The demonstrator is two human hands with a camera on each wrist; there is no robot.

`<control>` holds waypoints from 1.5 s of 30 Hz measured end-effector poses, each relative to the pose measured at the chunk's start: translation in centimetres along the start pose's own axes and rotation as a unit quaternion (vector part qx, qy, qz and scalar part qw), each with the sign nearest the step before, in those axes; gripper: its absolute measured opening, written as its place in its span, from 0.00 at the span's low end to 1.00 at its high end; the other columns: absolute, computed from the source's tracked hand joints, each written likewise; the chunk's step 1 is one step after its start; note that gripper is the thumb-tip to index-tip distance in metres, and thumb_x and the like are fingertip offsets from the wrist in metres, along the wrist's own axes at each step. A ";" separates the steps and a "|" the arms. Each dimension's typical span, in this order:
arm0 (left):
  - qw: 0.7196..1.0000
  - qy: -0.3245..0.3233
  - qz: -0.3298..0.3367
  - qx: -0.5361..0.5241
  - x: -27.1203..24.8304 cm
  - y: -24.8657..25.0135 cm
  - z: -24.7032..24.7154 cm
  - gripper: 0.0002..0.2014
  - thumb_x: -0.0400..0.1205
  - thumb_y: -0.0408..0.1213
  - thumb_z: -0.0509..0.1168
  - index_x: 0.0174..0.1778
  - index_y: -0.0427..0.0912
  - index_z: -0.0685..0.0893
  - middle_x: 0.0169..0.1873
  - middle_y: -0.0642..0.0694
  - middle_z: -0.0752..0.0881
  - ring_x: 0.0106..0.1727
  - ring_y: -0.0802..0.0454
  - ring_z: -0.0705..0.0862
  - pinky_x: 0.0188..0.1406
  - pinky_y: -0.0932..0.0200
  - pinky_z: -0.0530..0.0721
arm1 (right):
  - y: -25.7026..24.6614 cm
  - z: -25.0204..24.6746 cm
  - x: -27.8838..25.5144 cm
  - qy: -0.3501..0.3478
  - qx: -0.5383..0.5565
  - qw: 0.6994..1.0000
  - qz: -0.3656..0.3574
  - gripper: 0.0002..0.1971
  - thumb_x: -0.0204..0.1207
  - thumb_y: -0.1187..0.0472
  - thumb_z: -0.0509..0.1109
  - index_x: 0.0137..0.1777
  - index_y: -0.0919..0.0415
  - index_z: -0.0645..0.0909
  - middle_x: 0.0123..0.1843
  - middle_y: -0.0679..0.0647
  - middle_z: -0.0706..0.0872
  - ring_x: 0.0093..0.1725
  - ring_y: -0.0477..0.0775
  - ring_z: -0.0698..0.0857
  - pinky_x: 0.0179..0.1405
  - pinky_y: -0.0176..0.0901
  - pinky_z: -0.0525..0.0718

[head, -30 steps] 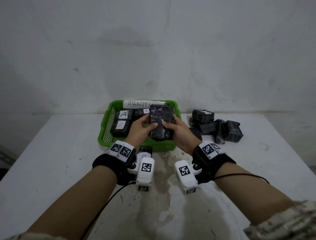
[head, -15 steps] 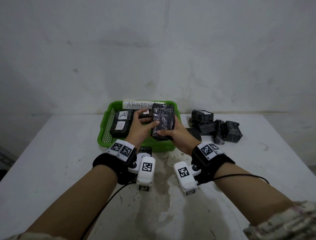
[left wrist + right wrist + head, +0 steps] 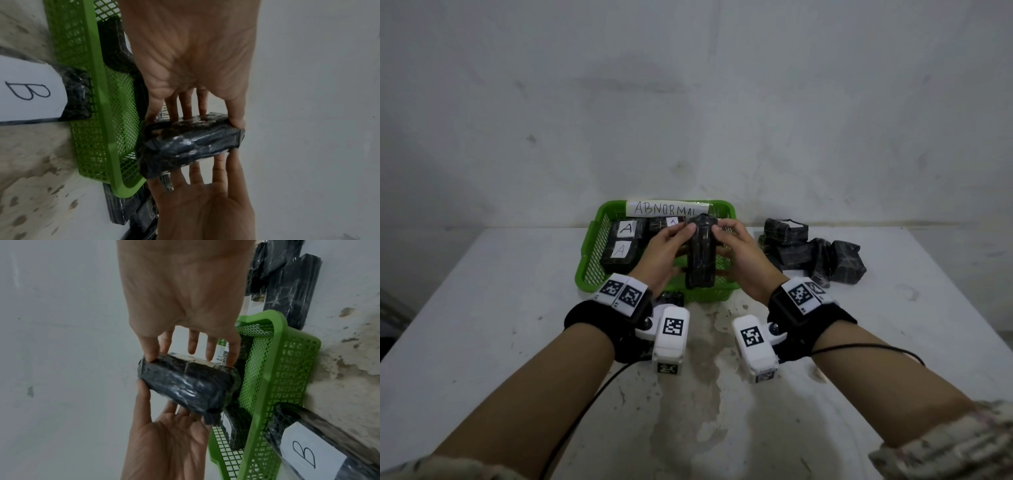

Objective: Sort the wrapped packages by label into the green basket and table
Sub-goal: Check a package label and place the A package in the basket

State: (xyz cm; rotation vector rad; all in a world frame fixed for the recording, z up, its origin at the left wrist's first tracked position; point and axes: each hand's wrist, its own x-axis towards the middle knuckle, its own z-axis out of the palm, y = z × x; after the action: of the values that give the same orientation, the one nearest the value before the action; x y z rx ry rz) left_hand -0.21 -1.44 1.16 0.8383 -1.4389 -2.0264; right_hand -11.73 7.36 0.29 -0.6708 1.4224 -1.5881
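A black wrapped package (image 3: 700, 255) is held edge-up over the front of the green basket (image 3: 589, 270). My left hand (image 3: 674, 240) pinches its left side between thumb and fingers, and my right hand (image 3: 729, 240) does the same on the right. In the left wrist view the fingertips (image 3: 188, 116) press the package (image 3: 191, 146). The right wrist view shows a white label edge (image 3: 195, 360) on the package's far face; its letter is hidden. Two packages marked A (image 3: 625, 229) lie in the basket.
A paper sign reading ABNORMAL (image 3: 667, 208) hangs on the basket's back wall. A package marked B (image 3: 30, 91) lies on the table against the basket's front. A pile of several black packages (image 3: 811, 255) sits to the right of the basket.
The package has turned between my hands from broad face toward me to narrow edge toward me. Both hands have shifted to its sides, thumbs near the top.
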 end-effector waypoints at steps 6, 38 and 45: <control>0.999 -0.031 -0.010 0.001 -0.2 0.3 -0.1 0.11 0.84 0.39 0.60 0.60 0.41 0.81 0.52 0.44 0.84 0.58 0.46 0.80 0.48 0.49 0.84 | 0.0 0.2 0.4 0.041 -0.012 0.999 -0.014 0.09 0.80 0.56 0.69 0.47 0.50 0.69 0.52 0.54 0.83 0.49 0.54 0.81 0.45 0.48 0.78; 1.000 -0.024 0.001 -0.003 -0.2 0.3 -0.2 0.26 0.82 0.27 0.61 0.77 0.43 0.68 0.55 0.44 0.85 0.55 0.50 0.84 0.54 0.50 0.84 | 0.3 0.5 -0.4 -0.057 0.010 0.998 -0.008 0.32 0.73 0.75 0.71 0.77 0.59 0.70 0.68 0.62 0.81 0.68 0.65 0.81 0.69 0.59 0.79; 0.999 0.021 0.019 0.036 0.0 0.2 -0.4 0.20 0.82 0.30 0.63 0.66 0.55 0.70 0.59 0.39 0.81 0.60 0.41 0.82 0.48 0.42 0.87 | 0.4 0.7 -0.8 -0.056 -0.048 0.997 -0.016 0.36 0.72 0.71 0.75 0.79 0.52 0.67 0.68 0.55 0.82 0.66 0.57 0.82 0.64 0.48 0.83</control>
State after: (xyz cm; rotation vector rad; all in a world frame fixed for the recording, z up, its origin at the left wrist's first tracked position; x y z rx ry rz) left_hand 0.07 -1.75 1.21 0.8730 -1.5008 -1.9279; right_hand -10.71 7.71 0.18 -0.8305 1.4189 -1.4895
